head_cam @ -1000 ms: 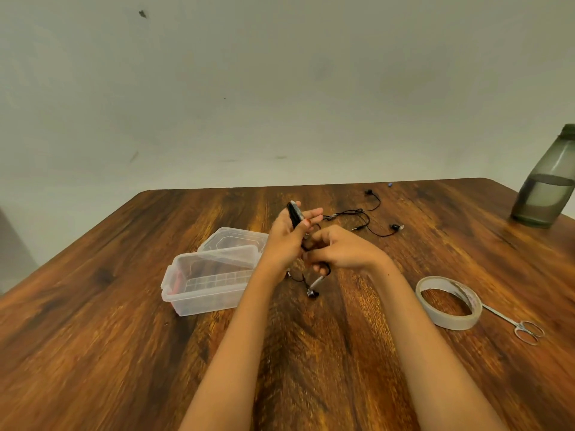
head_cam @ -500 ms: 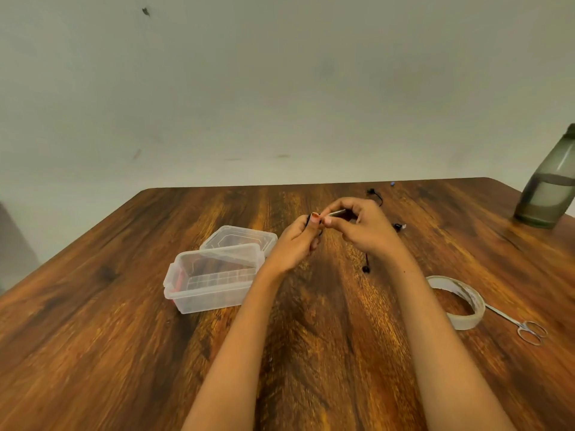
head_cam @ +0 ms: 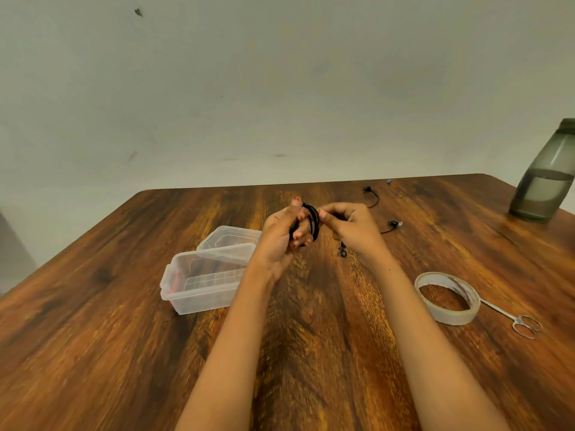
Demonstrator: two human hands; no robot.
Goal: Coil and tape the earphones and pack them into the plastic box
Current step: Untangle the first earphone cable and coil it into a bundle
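Black earphone cable [head_cam: 312, 221] is looped several times round the fingers of my left hand [head_cam: 281, 236], which is raised over the middle of the table. My right hand [head_cam: 348, 227] pinches the cable just right of the loops. A short end with a plug or bud [head_cam: 342, 252] dangles below my right hand. Two earbuds [head_cam: 394, 224] [head_cam: 367, 190] lie on the table behind my right hand. The clear plastic box [head_cam: 202, 286] stands open left of my left forearm, its lid [head_cam: 228, 237] lying behind it.
A roll of clear tape [head_cam: 448, 298] lies right of my right forearm, with small scissors [head_cam: 525, 325] just beyond it. A grey water bottle [head_cam: 544, 178] stands at the far right corner. A small blue bit [head_cam: 389, 181] sits near the table's back edge.
The cable now sits in several loops round my left fingers. My right hand has come back toward the left hand, and less loose cable lies on the table.
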